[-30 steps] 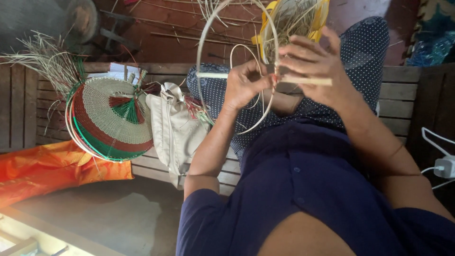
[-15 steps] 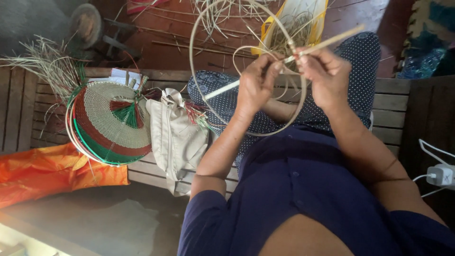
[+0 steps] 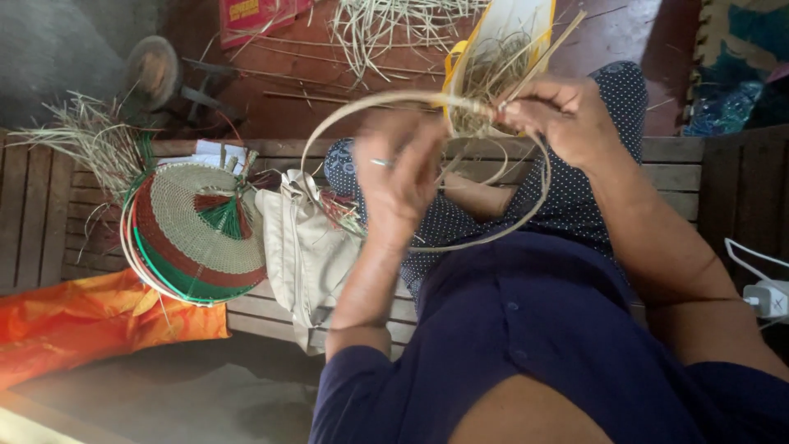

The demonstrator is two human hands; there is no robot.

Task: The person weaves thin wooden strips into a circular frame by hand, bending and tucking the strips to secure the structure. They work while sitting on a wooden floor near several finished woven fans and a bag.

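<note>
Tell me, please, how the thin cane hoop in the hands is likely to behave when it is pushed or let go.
The cane hoop is a thin strip bent round, so it probably flexes and springs back. It looks light for its size. Pinched at the top by the right hand, beside the left hand, it might uncurl if released.

Dark navy short-sleeved top, small buttons down front. Navy white-dotted cloth over the legs. Left hand point(image 3: 400, 177): ring, possibly silver; blurred.

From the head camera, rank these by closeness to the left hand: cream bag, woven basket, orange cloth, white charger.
From the left hand:
1. Cream bag, just to its left on the bench.
2. Woven basket, red, green and tan, beyond the bag.
3. Orange cloth at lower left and white charger at far right: too close to call.
</note>
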